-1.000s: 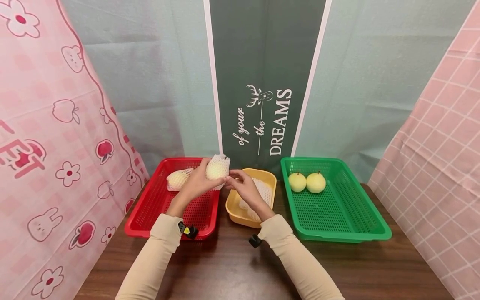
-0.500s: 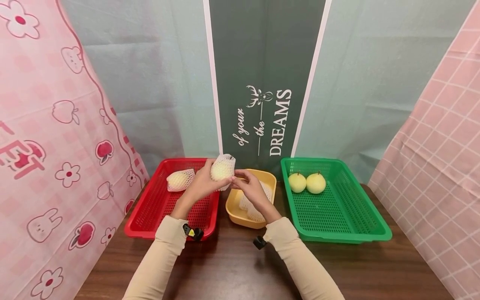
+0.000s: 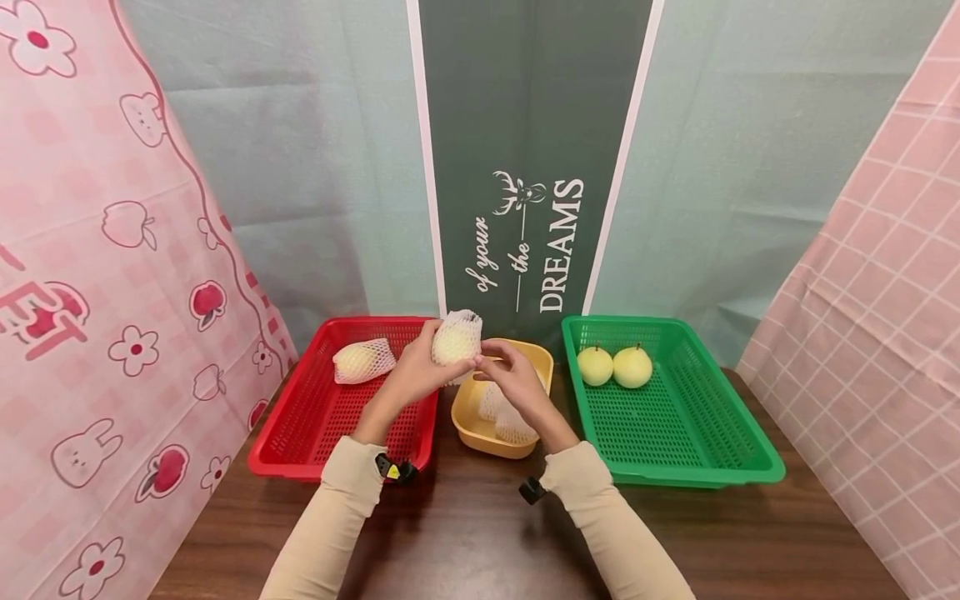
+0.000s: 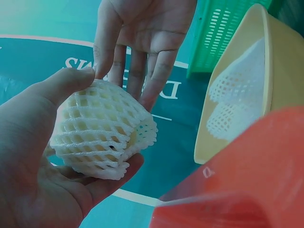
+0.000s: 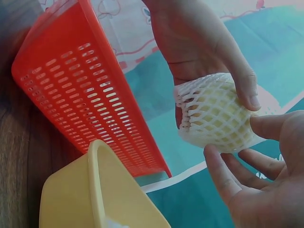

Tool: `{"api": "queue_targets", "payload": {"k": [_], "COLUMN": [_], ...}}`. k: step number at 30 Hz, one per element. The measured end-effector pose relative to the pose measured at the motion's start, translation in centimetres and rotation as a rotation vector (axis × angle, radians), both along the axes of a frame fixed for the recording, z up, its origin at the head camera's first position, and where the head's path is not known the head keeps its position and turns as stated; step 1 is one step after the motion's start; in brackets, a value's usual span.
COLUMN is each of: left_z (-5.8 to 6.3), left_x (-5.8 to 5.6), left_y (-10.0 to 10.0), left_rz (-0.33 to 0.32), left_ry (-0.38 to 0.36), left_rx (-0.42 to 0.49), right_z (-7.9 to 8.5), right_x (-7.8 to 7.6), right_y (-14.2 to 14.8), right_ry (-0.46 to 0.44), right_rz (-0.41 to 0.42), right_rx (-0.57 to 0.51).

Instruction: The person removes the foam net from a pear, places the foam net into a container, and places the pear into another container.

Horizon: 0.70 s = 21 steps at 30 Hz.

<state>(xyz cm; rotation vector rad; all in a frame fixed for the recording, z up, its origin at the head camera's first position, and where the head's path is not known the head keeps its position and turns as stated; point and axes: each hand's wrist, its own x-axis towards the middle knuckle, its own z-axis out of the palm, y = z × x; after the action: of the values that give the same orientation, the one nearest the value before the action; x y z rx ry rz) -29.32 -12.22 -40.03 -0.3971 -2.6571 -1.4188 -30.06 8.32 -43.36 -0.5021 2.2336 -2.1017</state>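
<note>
Holding a netted pear (image 3: pixel 456 342) in the air between red basket and yellow bin, the left hand (image 3: pixel 416 371) grips it with thumb above and fingers beneath; the right hand (image 3: pixel 517 379) pinches its covered end between thumb and fingers. The foam net (image 4: pixel 92 124) encloses the fruit, its open mouth facing away from the right hand. The step in hand appears to be working this net; the next move likely calls for a steady left grip and a gentle, even pull by the right fingertips. Beneath the right hand, which partly blocks access, the yellow bin (image 3: pixel 491 446) contains loose foam nets (image 3: pixel 514 425). Left, the red basket (image 3: pixel 322 437) holds another netted pear (image 3: pixel 356 364); right, the green basket (image 3: pixel 648 437) holds two bare pears (image 3: pixel 632 367), side by side.
</note>
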Motion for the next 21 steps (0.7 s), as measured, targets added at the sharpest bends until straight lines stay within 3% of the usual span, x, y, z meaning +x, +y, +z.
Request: {"api": "queue_targets", "payload": {"k": [14,21], "left_z": [-0.3,-0.4], "left_x": [0.6,0.9], "left_y": [1.4,1.9], "left_rz": [-0.011,-0.019], "left_ry": [0.060,0.039], "left_rx": [0.039,0.055], "right_z": [0.6,1.0], "right_x": [0.8,1.3], "right_y": [1.6,2.3], "right_ry": [0.027,0.015], "right_rz": [-0.025,-0.038], "right_rx": [0.032,0.026]}}
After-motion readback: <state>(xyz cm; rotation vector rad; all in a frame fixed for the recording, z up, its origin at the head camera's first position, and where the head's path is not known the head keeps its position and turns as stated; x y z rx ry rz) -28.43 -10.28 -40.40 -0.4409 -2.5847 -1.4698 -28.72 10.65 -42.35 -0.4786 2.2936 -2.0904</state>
